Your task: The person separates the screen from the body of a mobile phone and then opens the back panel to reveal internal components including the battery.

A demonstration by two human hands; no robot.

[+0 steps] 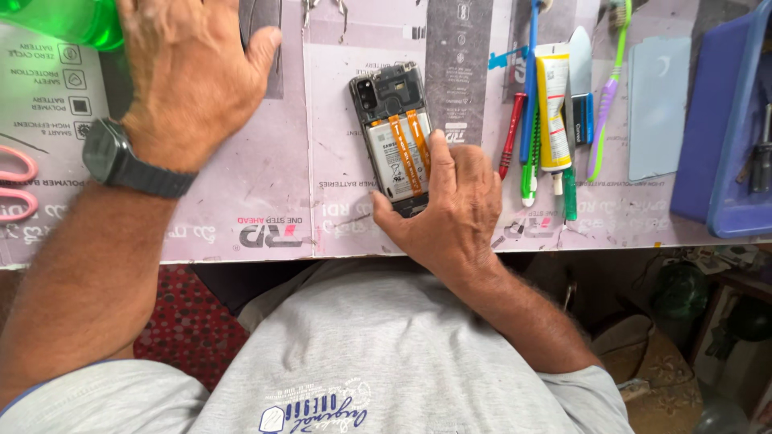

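A smartphone (392, 128) with its back cover off lies on the work mat, showing a white battery crossed by two orange ribbon cables. My right hand (449, 205) holds the phone's lower end, thumb on its left edge and fingers on the right side. My left hand (189, 72) reaches toward the far left of the table. It sits beside a green translucent plastic bottle (76, 20) at the top left corner; whether it touches the bottle I cannot tell. A dark watch (121, 157) is on my left wrist.
To the phone's right lie a red screwdriver (510, 137), a blue tool (529, 80), a yellow-and-white glue tube (553, 108), a green toothbrush (607, 88), a pale blue back cover (659, 104) and a blue tray (736, 137). Pink scissors handles (16, 185) are at the left edge.
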